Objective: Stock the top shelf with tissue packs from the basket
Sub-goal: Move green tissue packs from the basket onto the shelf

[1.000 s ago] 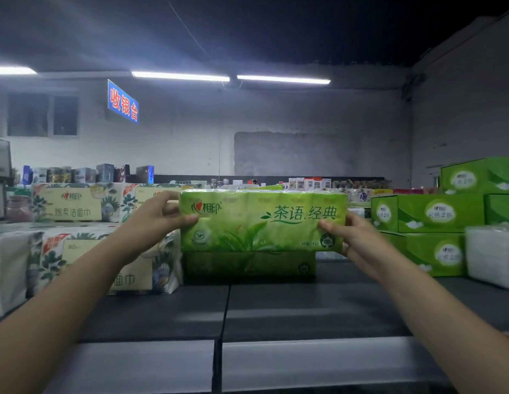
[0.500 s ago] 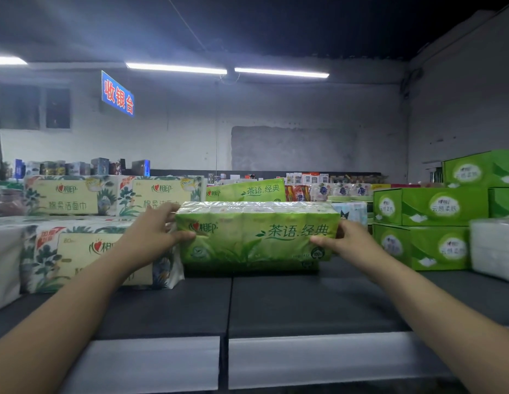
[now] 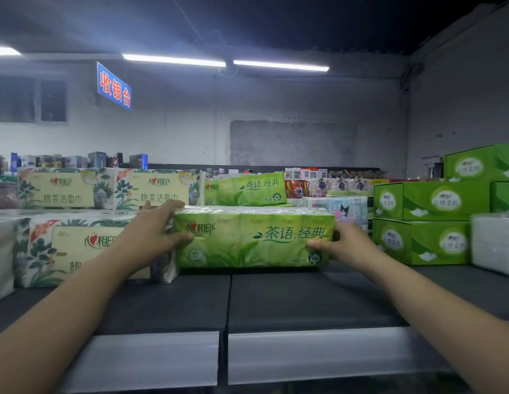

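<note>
On the top shelf (image 3: 304, 297), near its middle, a green tissue pack (image 3: 253, 240) is held lengthwise with its printed face turned outward. Its lower edge appears to meet the dark shelf surface, though whether its weight is fully set down cannot be told. Its left end is gripped by the left hand (image 3: 151, 237), with the thumb laid on the front face and the fingers reaching over the top edge. Its right end is gripped by the right hand (image 3: 347, 245), with the thumb pressed to the front and the other fingers hidden behind the wrap.

Just beside the pack on the left, a floral pack (image 3: 77, 251) is seen; whether the two touch cannot be made out. Behind it, a second green pack (image 3: 244, 189) of the same print is set, and a cartoon-printed pack (image 3: 344, 209) shows behind the right end. Further right, a little apart, green boxes (image 3: 421, 241) are stacked, with a white bundle (image 3: 494, 243) beyond them. No basket is in view.

The placing step is judged to be at its close. What is called for next is an even release of both hands, so that the soft wrap is not dragged askew. A small push may be needed to square the front with the neighbouring stock. After that, a reach back to the basket for another pack would be expected, since bare shelf is left in front.
</note>
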Available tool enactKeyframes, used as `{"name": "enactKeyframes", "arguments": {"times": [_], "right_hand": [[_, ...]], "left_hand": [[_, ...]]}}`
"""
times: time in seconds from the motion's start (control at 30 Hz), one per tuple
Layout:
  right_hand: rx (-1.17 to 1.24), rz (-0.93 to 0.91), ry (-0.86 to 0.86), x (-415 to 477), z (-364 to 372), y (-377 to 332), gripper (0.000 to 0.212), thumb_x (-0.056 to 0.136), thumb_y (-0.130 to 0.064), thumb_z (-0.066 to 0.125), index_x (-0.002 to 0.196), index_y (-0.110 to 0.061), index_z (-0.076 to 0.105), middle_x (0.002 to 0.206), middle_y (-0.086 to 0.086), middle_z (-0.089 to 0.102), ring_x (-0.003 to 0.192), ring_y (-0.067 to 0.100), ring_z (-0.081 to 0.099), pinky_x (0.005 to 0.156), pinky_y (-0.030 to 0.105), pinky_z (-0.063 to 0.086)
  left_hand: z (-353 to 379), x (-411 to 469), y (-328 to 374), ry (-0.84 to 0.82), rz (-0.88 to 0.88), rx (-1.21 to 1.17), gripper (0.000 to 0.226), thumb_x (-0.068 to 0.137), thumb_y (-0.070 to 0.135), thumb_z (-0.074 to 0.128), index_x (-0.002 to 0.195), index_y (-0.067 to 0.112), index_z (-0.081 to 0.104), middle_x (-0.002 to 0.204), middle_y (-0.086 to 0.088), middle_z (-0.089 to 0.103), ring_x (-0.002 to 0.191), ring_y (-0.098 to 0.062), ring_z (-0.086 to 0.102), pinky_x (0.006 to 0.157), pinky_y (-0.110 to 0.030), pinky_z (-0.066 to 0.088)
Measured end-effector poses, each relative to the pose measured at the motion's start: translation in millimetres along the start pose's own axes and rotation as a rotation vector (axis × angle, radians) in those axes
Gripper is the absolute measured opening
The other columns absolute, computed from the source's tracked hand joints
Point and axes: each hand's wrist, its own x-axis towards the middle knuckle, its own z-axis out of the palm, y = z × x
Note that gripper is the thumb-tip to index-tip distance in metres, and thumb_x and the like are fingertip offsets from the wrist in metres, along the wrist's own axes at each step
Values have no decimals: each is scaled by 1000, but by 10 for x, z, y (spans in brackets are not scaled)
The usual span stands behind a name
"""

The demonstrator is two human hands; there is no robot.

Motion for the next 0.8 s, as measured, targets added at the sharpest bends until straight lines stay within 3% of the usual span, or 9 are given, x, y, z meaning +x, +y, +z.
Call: {"name": "enactKeyframes", "arguments": {"times": [0.07,0.17,0.4,0.6,0.67,0.73,0.8], "right_hand": [[-11,0,-1,-6,7,-5,30,80,-32,74,102,-12,68,96,-1,69,82,8,58,64,14,42],[-16,16,-6,-1,23,-2,31,79,-32,75,102,-12,66,96,-2,66,86,11,58,69,21,43],[12,58,-50,12,55,27,38,76,-34,76,107,-14,67,102,0,71,97,16,64,92,33,49],[-20,95,-94,3,57,33,41,74,-42,76,103,-14,67,102,-1,70,96,17,64,93,36,49],[-29,106,-105,0,48,24,44,73,-44,77,104,-15,65,102,0,70,97,18,64,94,38,50],[-24,97,-113,-10,26,-23,58,71,-42,78,118,-14,59,116,1,67,107,20,62,98,40,47],[-13,64,-55,-30,-17,-95,89,72,-39,78,145,-11,34,141,3,49,127,23,49,107,38,38]], "left_hand": [[3,-11,36,-6,12,39,66,79,39,73,137,21,46,127,-12,63,143,-38,24,117,-52,18],[-8,-40,120,-23,56,118,64,80,36,73,136,16,50,123,-13,63,133,-30,41,118,-40,11],[1,-40,90,-30,84,164,66,81,36,73,138,14,50,132,-9,58,128,-28,47,116,-42,27],[9,-31,92,-19,127,228,64,84,37,70,139,15,47,133,-7,57,123,-25,49,115,-37,23],[7,-33,85,-13,165,267,64,86,39,67,142,18,44,139,-5,54,130,-25,44,118,-34,13],[6,-36,60,-6,205,263,67,86,42,67,143,20,42,145,-2,48,134,-24,41,117,-29,-1],[-2,-44,53,10,237,228,71,83,47,68,143,20,42,147,-1,45,133,-22,43,112,-27,-8]]}}
